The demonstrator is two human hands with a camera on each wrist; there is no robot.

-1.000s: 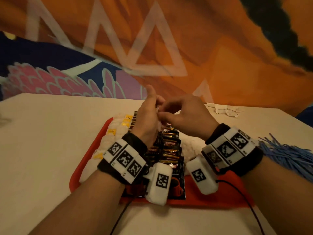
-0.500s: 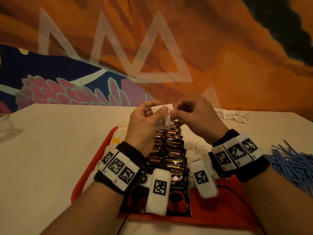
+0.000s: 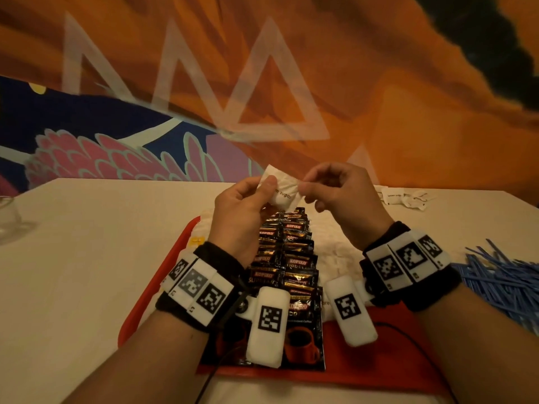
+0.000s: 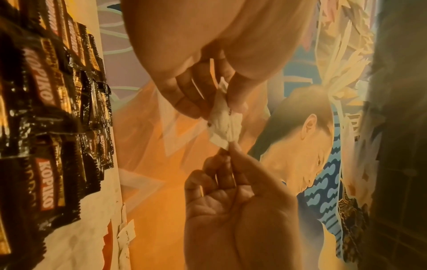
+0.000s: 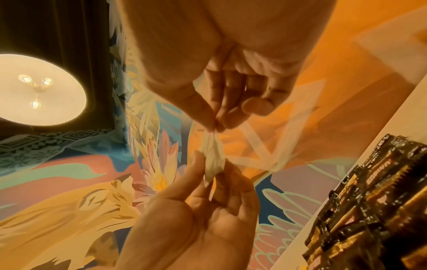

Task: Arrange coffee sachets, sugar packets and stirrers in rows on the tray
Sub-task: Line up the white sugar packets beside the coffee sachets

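- Sugar packet (image 3: 281,190) held in air above tray's (image 3: 151,290) far end; left hand (image 3: 242,211) and right hand (image 3: 339,196) each pinch one end.
- Coffee sachets (image 3: 287,258) in a row down tray centre, partly hidden by wrists.
- Blue stirrers (image 3: 501,284) heaped at bench (image 3: 87,243) right edge; torn papers (image 3: 408,196) at far right.

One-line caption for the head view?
Both hands, left hand and right hand, pinch a white sugar packet above the red tray.
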